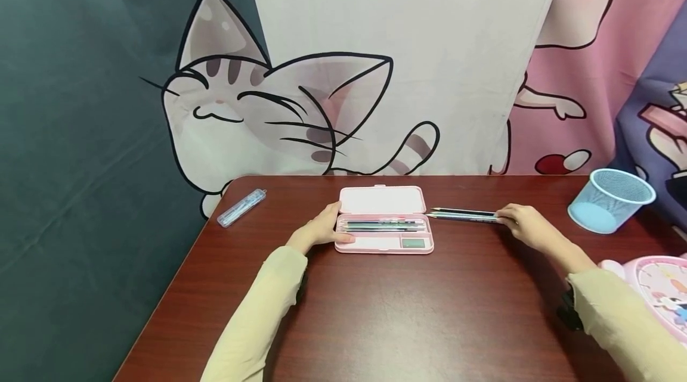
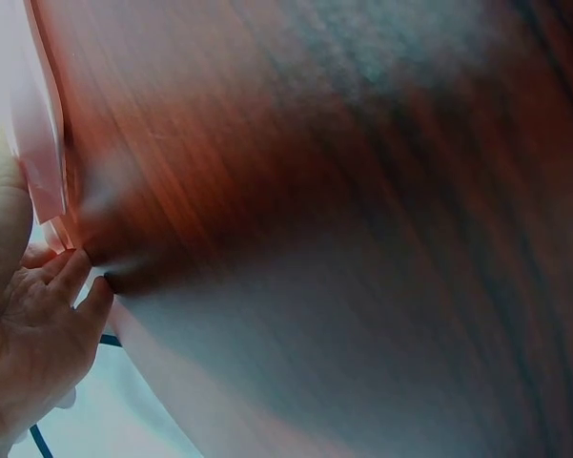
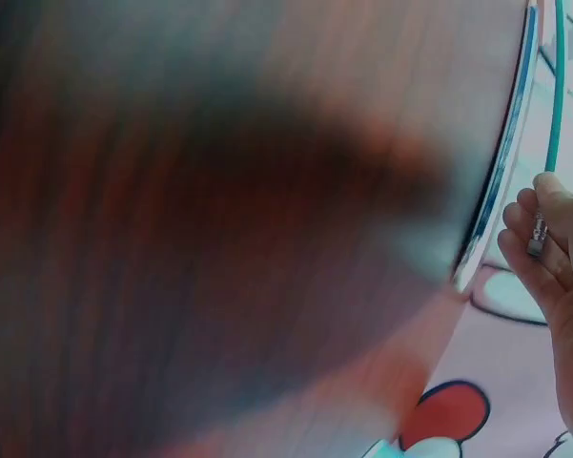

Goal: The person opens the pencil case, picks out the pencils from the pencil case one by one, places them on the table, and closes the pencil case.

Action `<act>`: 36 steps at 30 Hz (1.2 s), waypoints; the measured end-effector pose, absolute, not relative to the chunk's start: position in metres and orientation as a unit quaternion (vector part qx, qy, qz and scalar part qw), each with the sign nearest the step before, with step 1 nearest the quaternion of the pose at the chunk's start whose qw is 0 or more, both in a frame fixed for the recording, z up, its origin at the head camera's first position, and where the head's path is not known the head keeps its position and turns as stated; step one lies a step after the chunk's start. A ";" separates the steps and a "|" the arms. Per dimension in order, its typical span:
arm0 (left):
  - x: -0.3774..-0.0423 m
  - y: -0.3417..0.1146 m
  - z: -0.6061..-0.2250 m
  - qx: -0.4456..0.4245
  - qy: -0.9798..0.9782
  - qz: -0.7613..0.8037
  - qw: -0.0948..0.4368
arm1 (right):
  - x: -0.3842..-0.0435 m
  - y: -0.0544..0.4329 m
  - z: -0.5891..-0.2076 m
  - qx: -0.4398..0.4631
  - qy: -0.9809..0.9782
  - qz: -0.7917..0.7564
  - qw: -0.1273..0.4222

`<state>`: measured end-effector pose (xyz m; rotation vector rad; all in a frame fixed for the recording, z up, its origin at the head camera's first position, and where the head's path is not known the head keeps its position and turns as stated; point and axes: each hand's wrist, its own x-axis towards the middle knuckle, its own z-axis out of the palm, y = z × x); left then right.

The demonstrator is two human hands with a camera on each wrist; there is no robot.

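An opened pink pencil case [image 1: 383, 244] lies on the table with its lid folded back. Several pencils [image 1: 382, 226] fill its upper compartment, and a green eraser [image 1: 413, 243] sits in the lower right one. My left hand [image 1: 321, 228] grips the case's left end, the thumb over the front part; the left wrist view shows the case's pink edge [image 2: 44, 143] by that thumb. On the right, my right hand [image 1: 523, 226] pinches a green pencil [image 3: 557, 95] between thumb and fingers. Other pencils [image 3: 501, 157] lie on the table just beside it.
A clear bluish slim case [image 1: 241, 208] lies at the table's left edge. To the right stand a light-blue mesh bin [image 1: 610, 206] and a pink clock [image 1: 662, 292], the latter near my right forearm. A cat-patterned curtain [image 1: 333, 114] hangs behind the table.
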<state>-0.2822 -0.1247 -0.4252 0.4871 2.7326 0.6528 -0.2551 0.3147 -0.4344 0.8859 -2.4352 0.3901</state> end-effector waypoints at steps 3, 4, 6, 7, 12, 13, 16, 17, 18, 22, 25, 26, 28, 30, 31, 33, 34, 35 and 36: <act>-0.282 -0.125 -0.425 0.170 0.948 0.228 0.145 | -0.252 0.324 -0.437 0.324 -0.901 0.131 0.258; -0.283 -0.125 -0.424 0.169 0.948 0.229 0.145 | -0.251 0.326 -0.438 0.324 -0.901 0.131 0.258; -0.282 -0.125 -0.425 0.168 0.948 0.228 0.147 | -0.250 0.328 -0.439 0.319 -0.903 0.129 0.256; -0.283 -0.125 -0.425 0.166 0.948 0.227 0.149 | -0.249 0.328 -0.440 0.314 -0.905 0.128 0.255; -0.283 -0.125 -0.425 0.168 0.949 0.226 0.143 | -0.247 0.328 -0.440 0.279 -0.922 0.126 0.238; -0.283 -0.125 -0.425 0.169 0.949 0.227 0.141 | -0.246 0.328 -0.441 0.273 -0.926 0.123 0.231; -0.283 -0.125 -0.425 0.167 0.950 0.223 0.143 | -0.246 0.330 -0.442 0.258 -0.935 0.111 0.217; -0.283 -0.125 -0.425 0.168 0.950 0.222 0.143 | -0.245 0.330 -0.443 0.256 -0.936 0.109 0.215; -0.283 -0.125 -0.425 0.167 0.950 0.220 0.145 | -0.245 0.331 -0.444 0.254 -0.937 0.108 0.214; -0.284 -0.124 -0.427 0.165 0.951 0.218 0.145 | -0.246 0.332 -0.446 0.249 -0.935 0.116 0.224; -0.284 -0.125 -0.428 0.165 0.951 0.220 0.144 | -0.248 0.329 -0.445 0.248 -0.931 0.128 0.233; -0.284 -0.125 -0.428 0.165 0.950 0.221 0.143 | -0.250 0.327 -0.445 0.248 -0.930 0.133 0.235; -0.283 -0.125 -0.428 0.166 0.950 0.223 0.143 | -0.252 0.319 -0.445 0.246 -0.929 0.143 0.236; -0.283 -0.126 -0.428 0.167 0.949 0.227 0.141 | -0.255 0.308 -0.444 0.250 -0.928 0.155 0.229; -0.282 -0.126 -0.427 0.166 0.949 0.226 0.142 | -0.256 0.301 -0.443 0.252 -0.928 0.158 0.224; -0.282 -0.125 -0.427 0.167 0.949 0.225 0.142 | -0.258 0.286 -0.442 0.260 -0.927 0.168 0.210; -0.283 -0.125 -0.428 0.167 0.950 0.224 0.142 | -0.260 0.278 -0.440 0.266 -0.927 0.172 0.201; -0.283 -0.125 -0.429 0.167 0.950 0.224 0.142 | -0.261 0.270 -0.439 0.273 -0.926 0.176 0.192; -0.284 -0.125 -0.429 0.167 0.950 0.223 0.142 | -0.262 0.261 -0.438 0.279 -0.924 0.185 0.182</act>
